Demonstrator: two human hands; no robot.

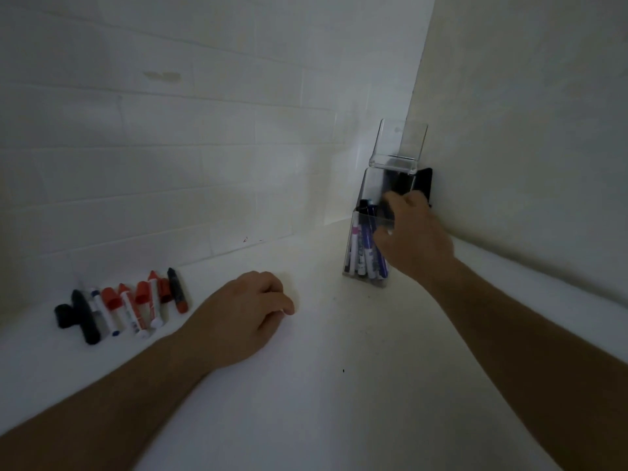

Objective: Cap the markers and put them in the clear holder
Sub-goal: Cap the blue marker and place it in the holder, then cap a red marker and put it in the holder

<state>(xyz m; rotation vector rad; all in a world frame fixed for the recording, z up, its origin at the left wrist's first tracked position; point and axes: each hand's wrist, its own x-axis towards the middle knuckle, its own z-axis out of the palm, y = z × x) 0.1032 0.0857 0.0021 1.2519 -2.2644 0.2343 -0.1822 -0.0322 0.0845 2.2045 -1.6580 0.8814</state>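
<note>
1. Markers point(136, 309): a loose row on the counter point(339, 368), far left, near the tiled wall point(170, 147). Red and dark ones, lying side by side, some touching. Several more stand in the holder point(368, 246), blue and pink labels showing.
2. Handling, judged: light, stiff plastic barrels, smooth and apt to roll. Take one mid-barrel; press the cap on straight along the axis.
3. Holder: clear plastic, upright in the corner, tall back panel. Likely light and tippy; rigid walls could crack or slide if pushed.
4. Right hand point(413, 234) at the holder's rim, fingers curled against its front wall; whether they pinch a marker or the wall, cannot tell.
5. Left hand point(249, 309) rests on the counter, fingers loosely curled, holding nothing, just right of the row.
</note>
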